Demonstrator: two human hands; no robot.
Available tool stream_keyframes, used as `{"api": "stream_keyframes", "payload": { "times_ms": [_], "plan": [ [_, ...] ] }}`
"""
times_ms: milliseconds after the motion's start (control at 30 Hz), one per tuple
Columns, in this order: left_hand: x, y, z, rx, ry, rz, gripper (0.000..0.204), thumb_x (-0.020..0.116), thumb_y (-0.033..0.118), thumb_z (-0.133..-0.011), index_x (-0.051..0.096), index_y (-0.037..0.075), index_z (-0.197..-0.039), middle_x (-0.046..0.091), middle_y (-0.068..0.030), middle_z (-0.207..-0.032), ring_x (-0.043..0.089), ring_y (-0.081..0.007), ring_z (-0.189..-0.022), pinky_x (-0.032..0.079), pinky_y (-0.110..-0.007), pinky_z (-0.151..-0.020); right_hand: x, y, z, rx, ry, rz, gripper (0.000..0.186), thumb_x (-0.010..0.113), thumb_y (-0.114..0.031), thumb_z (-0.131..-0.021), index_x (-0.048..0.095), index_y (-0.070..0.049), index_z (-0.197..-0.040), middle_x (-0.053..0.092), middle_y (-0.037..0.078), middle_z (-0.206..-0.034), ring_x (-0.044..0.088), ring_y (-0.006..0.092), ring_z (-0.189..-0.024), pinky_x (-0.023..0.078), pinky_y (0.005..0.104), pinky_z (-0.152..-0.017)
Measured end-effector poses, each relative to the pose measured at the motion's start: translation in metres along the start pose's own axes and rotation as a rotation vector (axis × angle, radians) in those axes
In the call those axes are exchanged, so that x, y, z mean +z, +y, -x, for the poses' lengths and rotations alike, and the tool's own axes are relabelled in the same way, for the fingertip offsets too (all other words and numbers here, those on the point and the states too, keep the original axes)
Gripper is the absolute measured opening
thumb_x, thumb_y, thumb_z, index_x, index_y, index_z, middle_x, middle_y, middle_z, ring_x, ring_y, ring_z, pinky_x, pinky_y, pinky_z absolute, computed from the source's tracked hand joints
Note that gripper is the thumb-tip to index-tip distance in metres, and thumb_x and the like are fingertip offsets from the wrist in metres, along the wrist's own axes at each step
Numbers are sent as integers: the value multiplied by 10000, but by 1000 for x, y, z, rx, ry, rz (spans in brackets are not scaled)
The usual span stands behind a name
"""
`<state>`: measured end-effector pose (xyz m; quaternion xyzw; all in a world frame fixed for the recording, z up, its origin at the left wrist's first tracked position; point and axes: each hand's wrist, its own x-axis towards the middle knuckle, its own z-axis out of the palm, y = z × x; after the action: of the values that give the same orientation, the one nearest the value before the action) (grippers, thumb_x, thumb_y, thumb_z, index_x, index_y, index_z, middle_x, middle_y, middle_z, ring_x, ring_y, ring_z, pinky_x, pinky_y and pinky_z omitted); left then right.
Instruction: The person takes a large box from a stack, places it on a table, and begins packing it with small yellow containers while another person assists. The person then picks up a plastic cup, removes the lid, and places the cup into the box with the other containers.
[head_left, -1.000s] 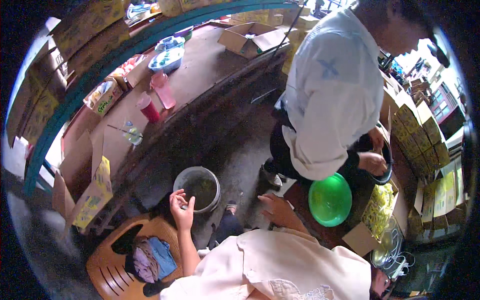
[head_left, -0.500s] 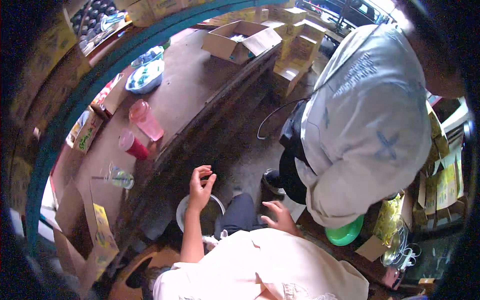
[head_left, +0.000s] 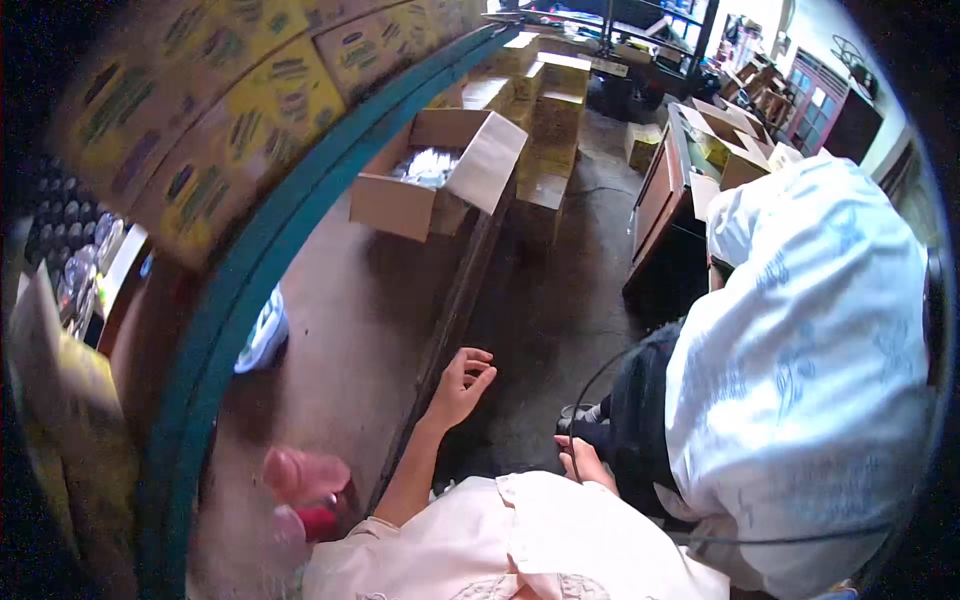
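Note:
My left hand (head_left: 460,392) hovers in mid-air beside the edge of the long brown table (head_left: 365,300). Its fingers are loosely bent, the thumb stands apart, and nothing is in it. Lower and to the right, my right hand (head_left: 587,464) is partly seen beyond my shirt, close to a co-worker's dark trousers. The fingers look loosely stretched and seem to hold nothing. A thin black cable (head_left: 590,383) runs down past its fingers; whether they touch it I cannot tell.
A co-worker in a white patterned shirt (head_left: 800,380) stands close on my right. On the table are an open cardboard box (head_left: 390,207), a pink tumbler (head_left: 303,476) and a red cup (head_left: 318,522). A teal beam (head_left: 300,190) and stacked yellow cartons (head_left: 290,90) border the left. A wooden cabinet (head_left: 655,195) stands farther back.
My view has swung up and ahead, showing more of the room's far end. Both hands appear farther right in view, still empty. The co-worker's body has shifted to the right in view.

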<state>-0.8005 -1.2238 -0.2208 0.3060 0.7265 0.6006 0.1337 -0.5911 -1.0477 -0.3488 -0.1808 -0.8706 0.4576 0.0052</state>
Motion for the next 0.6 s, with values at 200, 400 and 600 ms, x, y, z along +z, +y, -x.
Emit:
{"api": "stream_keyframes", "payload": {
  "times_ms": [200,400,600],
  "plan": [
    [-5,-24,-89,-36,-212,-12,248,562,198,-812,473,34,-976,532,-84,-967,543,-165,-860,452,-267,-675,10,-6,-49,303,186,-149,401,633,-173,-748,516,-10,-1095,584,121,-994,578,173,-878,440,281,-780],
    [22,-58,-176,-59,-423,-18,256,551,209,-821,468,38,-993,530,-84,-966,538,-166,-890,450,-284,-706,1,-15,-101,305,362,-167,357,625,-176,-715,537,-5,-1016,568,155,-937,558,272,-896,433,334,-787],
    [54,-73,-264,-53,-515,-2,276,570,209,-806,470,9,-968,546,-96,-939,551,-179,-871,451,-283,-709,-13,-11,-156,352,450,-163,379,623,-127,-706,520,-31,-1058,562,147,-944,554,274,-896,433,330,-787]
  ]
}}
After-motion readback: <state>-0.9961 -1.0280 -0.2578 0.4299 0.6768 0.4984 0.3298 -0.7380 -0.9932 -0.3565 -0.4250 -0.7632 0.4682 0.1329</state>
